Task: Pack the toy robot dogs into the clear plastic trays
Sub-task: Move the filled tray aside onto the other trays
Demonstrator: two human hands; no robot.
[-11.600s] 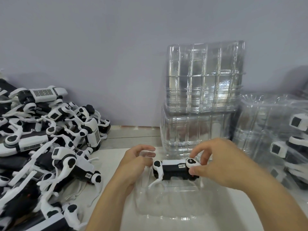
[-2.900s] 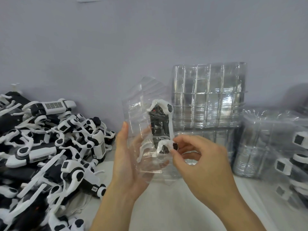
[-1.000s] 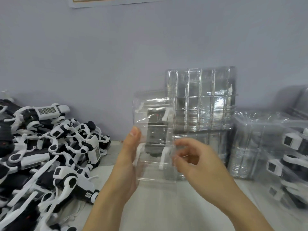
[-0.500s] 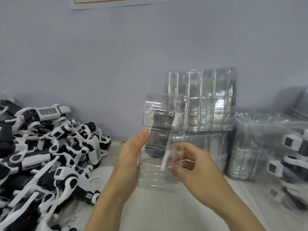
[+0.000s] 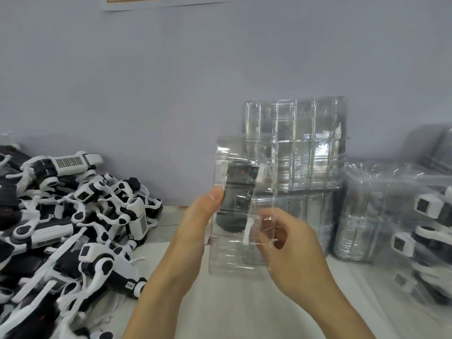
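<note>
**Toy dog held up in its clear tray**

Both hands hold a clear plastic tray [image 5: 241, 209] upright above the counter [image 5: 232, 311], in front of the wall. Inside it sits a black-and-white toy robot dog [image 5: 238, 192], standing on end, its white legs showing through the plastic at the top and lower right.

The left hand [image 5: 195, 223] grips the tray's left edge, thumb pressed on the front face and the fingers hidden behind. The right hand [image 5: 291, 250] holds the lower right side, its fingers [image 5: 265, 217] curled round the edge of the plastic.

A heap of loose toy dogs [image 5: 73, 228] lies tangled on the left of the counter. Behind the held tray, a stack of empty trays [image 5: 305, 143] leans against the wall. To the right, packed trays [image 5: 403, 221] lie piled together, with white and black dog parts visible through them. The bottom edge of a paper sheet [image 5: 171, 2] shows on the wall at the top.
</note>
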